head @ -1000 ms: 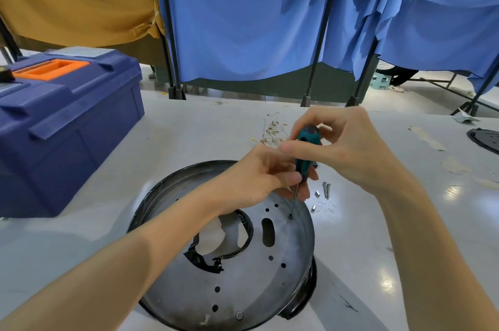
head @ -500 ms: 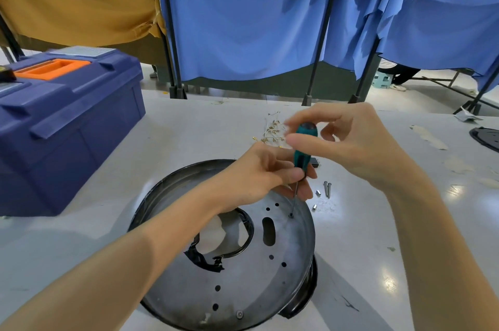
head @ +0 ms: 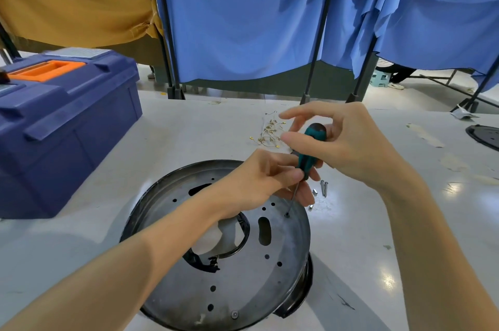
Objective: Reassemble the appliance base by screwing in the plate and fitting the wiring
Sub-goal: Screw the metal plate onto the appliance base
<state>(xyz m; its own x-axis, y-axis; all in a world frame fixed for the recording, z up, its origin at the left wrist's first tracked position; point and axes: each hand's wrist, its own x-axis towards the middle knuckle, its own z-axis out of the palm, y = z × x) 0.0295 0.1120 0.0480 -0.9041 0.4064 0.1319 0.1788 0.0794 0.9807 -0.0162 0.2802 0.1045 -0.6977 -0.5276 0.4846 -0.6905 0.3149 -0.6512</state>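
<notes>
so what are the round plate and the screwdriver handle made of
Round plate: likely sheet metal, dull grey with a soft sheen, punched holes. Screwdriver handle: probably plastic or rubber, teal with a black cap, matte look.

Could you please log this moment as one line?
left hand pinches screwdriver low | right hand pinches handle | tip at plate hole | loose screws beside plate

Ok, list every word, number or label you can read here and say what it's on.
None can be read.
Pale panel on the blue toolbox lid: too blurred to tell whether it bears any print.
Teal screwdriver and metal plate: no markings show.
</notes>
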